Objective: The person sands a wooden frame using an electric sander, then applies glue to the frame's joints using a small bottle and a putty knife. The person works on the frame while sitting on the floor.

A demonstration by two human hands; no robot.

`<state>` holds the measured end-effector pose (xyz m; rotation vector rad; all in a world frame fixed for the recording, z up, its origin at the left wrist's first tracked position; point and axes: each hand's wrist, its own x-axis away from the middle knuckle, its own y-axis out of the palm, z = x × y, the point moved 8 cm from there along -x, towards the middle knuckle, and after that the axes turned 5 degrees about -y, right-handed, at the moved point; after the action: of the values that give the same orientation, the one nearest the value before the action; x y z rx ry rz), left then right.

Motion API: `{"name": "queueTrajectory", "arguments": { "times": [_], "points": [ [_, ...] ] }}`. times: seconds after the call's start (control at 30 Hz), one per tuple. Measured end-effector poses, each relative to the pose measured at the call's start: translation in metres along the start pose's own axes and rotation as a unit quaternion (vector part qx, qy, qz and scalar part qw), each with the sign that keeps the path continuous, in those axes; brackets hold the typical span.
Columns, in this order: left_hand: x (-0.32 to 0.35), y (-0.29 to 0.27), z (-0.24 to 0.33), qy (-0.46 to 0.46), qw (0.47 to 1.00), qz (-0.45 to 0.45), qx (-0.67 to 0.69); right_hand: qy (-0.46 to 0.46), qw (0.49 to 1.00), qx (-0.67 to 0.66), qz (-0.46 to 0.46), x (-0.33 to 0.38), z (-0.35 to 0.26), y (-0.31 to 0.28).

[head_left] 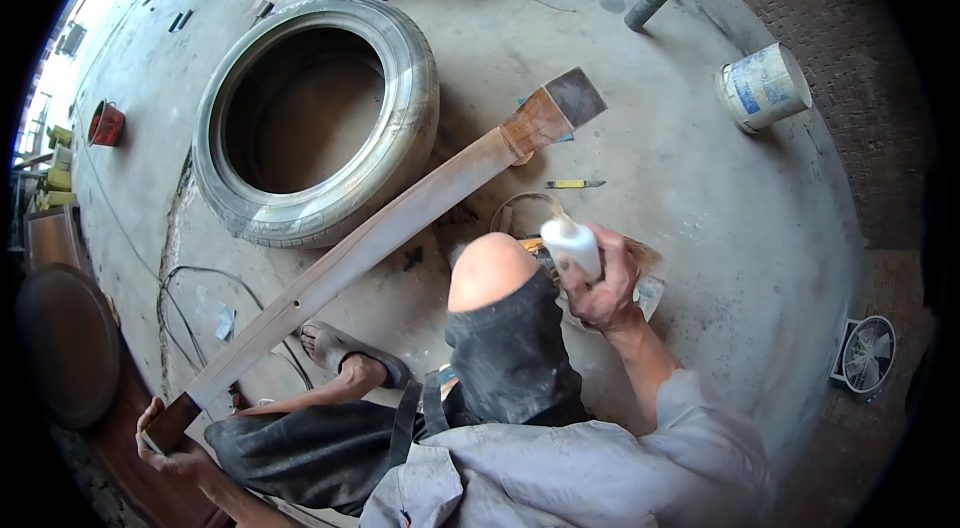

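A long, slightly curved wooden leg [375,238] slants across the view, with dark blocks at both ends. Its far end [575,100] is the wider block, just right of a worn tyre [415,118]. My left hand [172,443] is closed around the dark near end, at the lower left. In my right hand [608,293] is a white squeeze bottle [572,246] with a pale nozzle, held beside my bare knee [492,273]. The bottle is apart from the wood. A yellow utility knife [574,184] lies on the floor just beyond the bottle.
A whitish bucket [765,88] and a dark grey cylinder [645,10] stand at the far right. The small fan [868,353] is at the right edge. Black cable [215,273] loops on the concrete near my sandalled foot [355,353]. At left are a red bucket [106,124] and a round wooden panel [65,343].
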<state>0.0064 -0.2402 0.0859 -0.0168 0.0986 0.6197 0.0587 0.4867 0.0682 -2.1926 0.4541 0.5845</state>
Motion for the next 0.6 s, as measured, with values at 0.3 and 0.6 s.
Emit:
{"name": "queueTrajectory", "arguments": {
  "times": [0.3, 0.6],
  "points": [
    [0.023, -0.013, -0.007, -0.017, 1.0, 0.0, -0.007, 0.21, 0.977, -0.039, -0.015, -0.045, -0.005, 0.016],
    [0.028, -0.011, -0.001, 0.003, 1.0, -0.003, -0.007, 0.249, 0.968, 0.001, -0.019, -0.04, 0.0, 0.023]
  ]
}}
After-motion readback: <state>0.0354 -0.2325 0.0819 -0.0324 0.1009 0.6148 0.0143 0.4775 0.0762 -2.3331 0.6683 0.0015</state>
